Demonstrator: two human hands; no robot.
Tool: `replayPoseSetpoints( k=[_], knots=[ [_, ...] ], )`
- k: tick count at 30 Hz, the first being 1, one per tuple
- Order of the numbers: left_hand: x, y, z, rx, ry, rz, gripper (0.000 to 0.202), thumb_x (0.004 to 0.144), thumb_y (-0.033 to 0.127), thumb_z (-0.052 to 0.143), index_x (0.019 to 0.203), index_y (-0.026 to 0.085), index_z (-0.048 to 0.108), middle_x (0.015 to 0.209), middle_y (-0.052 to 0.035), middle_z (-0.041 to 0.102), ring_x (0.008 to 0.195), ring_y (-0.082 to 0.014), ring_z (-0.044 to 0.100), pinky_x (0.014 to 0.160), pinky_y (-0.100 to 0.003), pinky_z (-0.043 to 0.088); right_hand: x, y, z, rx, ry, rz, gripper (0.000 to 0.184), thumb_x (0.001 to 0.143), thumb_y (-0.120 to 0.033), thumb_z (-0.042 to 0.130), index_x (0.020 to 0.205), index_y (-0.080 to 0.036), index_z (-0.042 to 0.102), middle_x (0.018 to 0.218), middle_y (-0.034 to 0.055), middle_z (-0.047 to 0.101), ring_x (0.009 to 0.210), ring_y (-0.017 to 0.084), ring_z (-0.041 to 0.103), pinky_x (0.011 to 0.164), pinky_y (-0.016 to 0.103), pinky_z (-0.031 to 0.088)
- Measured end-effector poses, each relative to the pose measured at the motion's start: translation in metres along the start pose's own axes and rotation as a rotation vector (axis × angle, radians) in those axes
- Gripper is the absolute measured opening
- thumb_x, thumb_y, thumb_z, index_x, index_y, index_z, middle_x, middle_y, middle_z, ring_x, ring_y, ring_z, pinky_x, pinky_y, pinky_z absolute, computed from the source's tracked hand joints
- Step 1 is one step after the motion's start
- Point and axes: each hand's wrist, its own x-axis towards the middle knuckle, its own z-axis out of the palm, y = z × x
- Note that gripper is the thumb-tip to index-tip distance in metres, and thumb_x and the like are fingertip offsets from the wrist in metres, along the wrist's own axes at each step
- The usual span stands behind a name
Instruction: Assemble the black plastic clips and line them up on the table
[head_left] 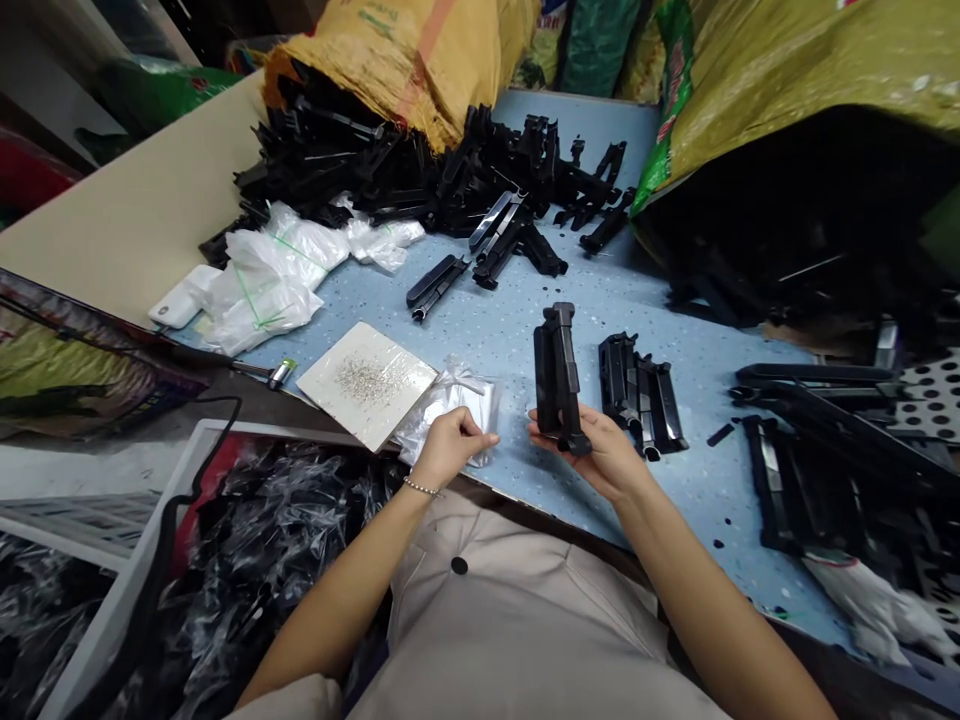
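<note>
Your right hand (600, 455) is closed around the lower end of a black plastic clip part (559, 378), holding it upright just above the blue speckled tabletop (480, 330) — its top leans slightly away from you. Your left hand (450, 442) pinches the edge of a clear plastic bag (450, 405) lying at the tabletop's near edge, fingers curled shut on it. Just left of the bag sits a white tile (366, 382) sprinkled with what look like tiny metal screws. Beside your right hand lies a short row of finished black parts (641, 392), and a big heap of black parts (420, 170) spills from a yellow sack (405, 50) at the far side.
</note>
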Motion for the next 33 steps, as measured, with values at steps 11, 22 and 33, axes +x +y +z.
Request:
replayPoseSetpoints(
  k=[11,22,33],
  knots=[
    [0.002,0.006,0.011,0.162,0.111,-0.049,0.041,0.061,0.017,0.077,0.098,0.017,0.059,0.062,0.0078,0.050,0.059,-0.0106,0.053,0.061,-0.022,0.042,0.018,0.010,0.016,0.147,-0.056,-0.016,0.015,0.076,-0.026,0.075,0.086,-0.015,0.072,0.095,0.0094,0.075,0.082,0.020,0.072,0.089,0.039,0.056],
    [0.000,0.009,0.015,0.295,0.091,-0.012,0.060,0.065,0.020,0.077,0.117,0.018,0.047,0.065,0.0078,0.052,0.067,-0.0159,0.059,0.065,-0.026,0.043,0.040,0.016,0.033,0.280,-0.111,0.037,0.017,0.068,-0.019,0.079,0.082,-0.016,0.069,0.089,0.0087,0.074,0.081,0.022,0.070,0.085,0.048,0.057],
    [0.000,0.005,0.013,0.108,0.009,-0.078,0.058,0.072,0.021,0.070,0.123,0.017,0.044,0.077,0.0011,0.063,0.068,-0.0147,0.063,0.064,-0.026,0.047,0.040,0.024,0.029,0.195,-0.038,0.071,0.021,0.061,-0.019,0.081,0.079,-0.015,0.070,0.084,0.0079,0.075,0.075,0.022,0.071,0.076,0.037,0.057]
  ],
)
